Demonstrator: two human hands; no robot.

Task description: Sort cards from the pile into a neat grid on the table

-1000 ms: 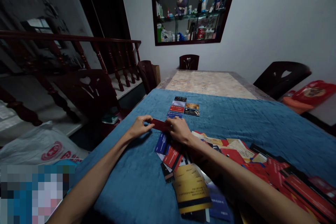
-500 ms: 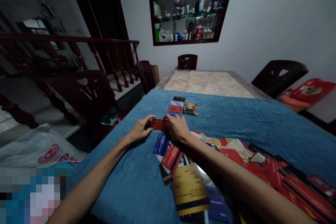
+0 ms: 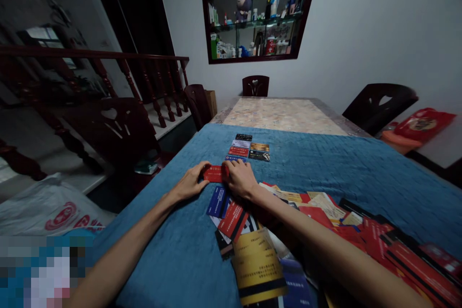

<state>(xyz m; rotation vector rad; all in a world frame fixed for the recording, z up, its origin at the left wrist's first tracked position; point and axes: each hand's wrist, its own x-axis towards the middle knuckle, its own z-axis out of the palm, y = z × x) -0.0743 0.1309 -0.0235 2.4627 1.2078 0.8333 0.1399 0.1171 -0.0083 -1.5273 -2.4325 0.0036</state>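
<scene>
Between my two hands is a red card (image 3: 214, 173), low over the blue cloth (image 3: 162, 245). The fingers and thumb of my left hand (image 3: 195, 179) close on its left end. My right hand (image 3: 241, 177) grips the right end, and its fingers cover that part. Just beyond, a blue card (image 3: 234, 159) lies flat, partly behind my right fingers. Further back are a red card (image 3: 238, 151), a pale card (image 3: 241, 144) and a black card (image 3: 244, 137) in a column, with a gold card (image 3: 260, 147) and a black-and-white card (image 3: 259, 155) beside them.
Nearer me lies a loose pile with a blue card (image 3: 218, 201), a red card (image 3: 234, 221) and gold cards (image 3: 258, 269). Under and beyond my right forearm spreads a heap of red cards (image 3: 422, 260). Chairs (image 3: 255, 86) stand around the table; a plastic bag (image 3: 54, 202) is at left.
The red card, dark and tilted before, now shows a brighter printed face. Both hands stay at its ends. The whole view has shifted slightly.
</scene>
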